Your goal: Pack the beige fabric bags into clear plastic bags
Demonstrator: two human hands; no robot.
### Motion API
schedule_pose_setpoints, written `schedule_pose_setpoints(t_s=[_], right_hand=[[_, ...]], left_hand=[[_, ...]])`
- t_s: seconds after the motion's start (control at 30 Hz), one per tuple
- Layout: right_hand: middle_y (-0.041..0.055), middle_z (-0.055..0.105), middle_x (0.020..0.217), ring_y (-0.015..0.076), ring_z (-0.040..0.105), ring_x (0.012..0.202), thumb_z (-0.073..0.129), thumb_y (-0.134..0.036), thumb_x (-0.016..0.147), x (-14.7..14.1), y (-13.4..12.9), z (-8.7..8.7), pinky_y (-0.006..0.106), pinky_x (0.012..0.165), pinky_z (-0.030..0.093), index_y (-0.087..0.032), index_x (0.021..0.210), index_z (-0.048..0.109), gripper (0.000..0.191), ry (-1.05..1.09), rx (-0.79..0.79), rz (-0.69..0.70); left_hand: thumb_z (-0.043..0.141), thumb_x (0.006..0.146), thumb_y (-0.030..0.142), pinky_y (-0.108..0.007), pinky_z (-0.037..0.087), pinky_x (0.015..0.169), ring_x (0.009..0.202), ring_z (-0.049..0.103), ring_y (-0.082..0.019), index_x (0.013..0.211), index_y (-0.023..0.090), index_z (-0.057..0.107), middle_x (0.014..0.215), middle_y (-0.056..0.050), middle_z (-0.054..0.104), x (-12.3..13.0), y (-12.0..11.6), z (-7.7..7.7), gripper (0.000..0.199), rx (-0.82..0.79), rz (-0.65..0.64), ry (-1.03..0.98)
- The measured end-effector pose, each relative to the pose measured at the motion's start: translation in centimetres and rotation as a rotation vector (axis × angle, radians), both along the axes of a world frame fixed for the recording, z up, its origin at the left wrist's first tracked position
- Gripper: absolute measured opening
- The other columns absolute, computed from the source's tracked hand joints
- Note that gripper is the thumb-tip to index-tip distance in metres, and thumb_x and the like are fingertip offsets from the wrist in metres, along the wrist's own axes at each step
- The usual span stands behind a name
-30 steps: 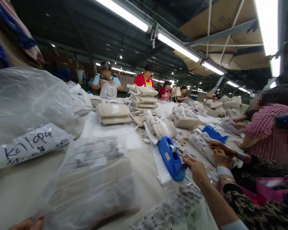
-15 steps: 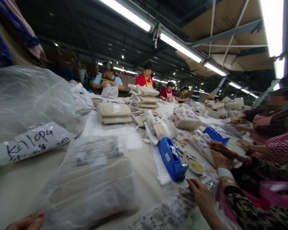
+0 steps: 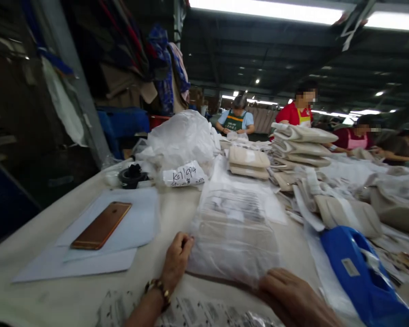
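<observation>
Left hand pinches the plastic-bagged beige bag's left edge; right hand, fingers curled, its grip unclear, touches its near-right corner; blue tape dispenser right of it.

Glossy, wrinkled clear plastic bag; smooth metallic phone on matt white paper.

You see overexposed fluorescent tubes glaring above a dim hall; the edges stretch, and the right hand blurs.
</observation>
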State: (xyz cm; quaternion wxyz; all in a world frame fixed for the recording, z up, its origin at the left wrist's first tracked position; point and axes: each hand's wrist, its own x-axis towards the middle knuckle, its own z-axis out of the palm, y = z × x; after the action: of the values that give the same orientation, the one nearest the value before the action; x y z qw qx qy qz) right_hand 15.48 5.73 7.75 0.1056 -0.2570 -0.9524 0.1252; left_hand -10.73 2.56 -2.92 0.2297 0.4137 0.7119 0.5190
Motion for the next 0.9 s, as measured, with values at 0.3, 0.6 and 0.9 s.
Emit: schedule_pose_setpoints(t_s=[0.3, 0.6, 0.9], right_hand=[[0.0074, 0.068, 0.085, 0.0166, 0.061, 0.079, 0.046, -0.024, 0.087, -14.6, 5.5, -0.4, 0.024, 0.067, 0.038, -0.016, 0.083, 0.062, 0.019, -0.343, 0.045, 0.078], [0.0107, 0.07, 0.075, 0.0234, 0.065, 0.072, 0.063, -0.035, 0.067, -16.8, 6.5, -1.7, 0.026, 0.055, 0.039, -0.015, 0.073, 0.069, 0.021, -0.37, 0.0, -0.257], [0.0097, 0.068, 0.086, 0.0212, 0.062, 0.082, 0.045, -0.027, 0.088, -12.8, 6.0, -2.8, 0.032, 0.071, 0.045, -0.015, 0.092, 0.062, 0.022, -0.141, 0.192, -0.404]], left_hand=[[0.036, 0.077, 0.046, -0.026, 0.036, 0.059, 0.058, 0.042, -0.013, 0.066, 0.022, 0.04, 0.061, 0.004, 0.041, -0.1, 0.0, -0.5, 0.026, -0.001, -0.049, -0.066], [0.036, 0.076, 0.037, -0.028, 0.032, 0.062, 0.062, 0.042, -0.015, 0.063, 0.023, 0.035, 0.063, 0.003, 0.041, -0.1, 0.4, -0.9, 0.019, -0.039, -0.019, -0.036], [0.037, 0.076, 0.038, -0.026, 0.034, 0.058, 0.059, 0.043, -0.014, 0.063, 0.023, 0.038, 0.06, 0.004, 0.042, -0.2, 0.2, -0.4, 0.02, -0.033, -0.026, -0.119]])
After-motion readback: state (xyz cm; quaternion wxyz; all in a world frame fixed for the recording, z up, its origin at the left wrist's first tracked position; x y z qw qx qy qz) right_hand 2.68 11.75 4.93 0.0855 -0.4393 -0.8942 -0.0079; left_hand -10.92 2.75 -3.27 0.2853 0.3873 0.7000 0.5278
